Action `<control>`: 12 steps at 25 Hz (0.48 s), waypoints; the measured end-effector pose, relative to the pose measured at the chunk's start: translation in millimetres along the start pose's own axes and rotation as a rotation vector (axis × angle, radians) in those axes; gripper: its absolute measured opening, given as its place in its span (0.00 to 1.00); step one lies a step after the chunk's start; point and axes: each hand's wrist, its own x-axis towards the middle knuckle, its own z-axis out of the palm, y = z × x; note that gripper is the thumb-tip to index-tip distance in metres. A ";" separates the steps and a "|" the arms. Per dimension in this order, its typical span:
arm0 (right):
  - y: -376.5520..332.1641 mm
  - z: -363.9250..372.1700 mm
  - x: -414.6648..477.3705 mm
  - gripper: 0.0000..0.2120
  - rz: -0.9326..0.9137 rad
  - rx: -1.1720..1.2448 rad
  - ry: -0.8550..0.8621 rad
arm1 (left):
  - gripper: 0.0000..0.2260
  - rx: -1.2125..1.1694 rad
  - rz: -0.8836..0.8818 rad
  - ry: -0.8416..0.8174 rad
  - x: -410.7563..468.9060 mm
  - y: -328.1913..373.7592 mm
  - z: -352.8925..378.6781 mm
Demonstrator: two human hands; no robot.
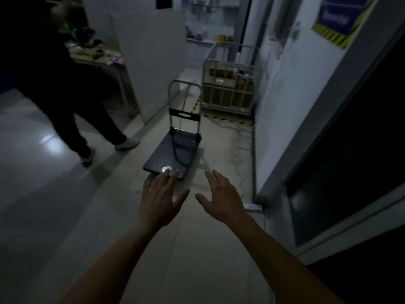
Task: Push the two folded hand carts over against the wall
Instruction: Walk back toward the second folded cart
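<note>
A dark platform hand cart (pixel 173 153) stands on the floor in the middle of the corridor, with a grey tube handle lying folded on its deck. A second cart (pixel 185 102) with an upright grey handle stands just behind it. My left hand (pixel 161 199) reaches forward with spread fingers, its fingertips at the near edge of the dark deck. My right hand (pixel 222 197) is stretched out beside it, fingers apart, over bare floor to the right of the cart. The white wall (pixel 282 110) runs along the right side.
A wire cage trolley (pixel 230 88) with cardboard boxes stands against the wall further back. A person in dark trousers (pixel 72 110) walks at the left. A white partition (pixel 153 62) and a cluttered table (pixel 98 53) lie behind. Cables and a power strip (pixel 253 207) lie by the wall base.
</note>
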 end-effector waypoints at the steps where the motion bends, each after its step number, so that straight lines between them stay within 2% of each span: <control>1: 4.9 -4.0 11.8 0.36 0.037 -0.005 0.005 | 0.34 -0.023 0.035 0.002 21.9 1.4 0.6; 7: 36.8 -21.2 91.9 0.37 0.229 0.021 0.056 | 0.35 -0.077 0.177 -0.039 147.3 7.7 7.3; 12: 73.9 -16.7 157.6 0.37 0.298 -0.001 0.079 | 0.35 -0.079 0.247 -0.077 234.0 13.6 41.8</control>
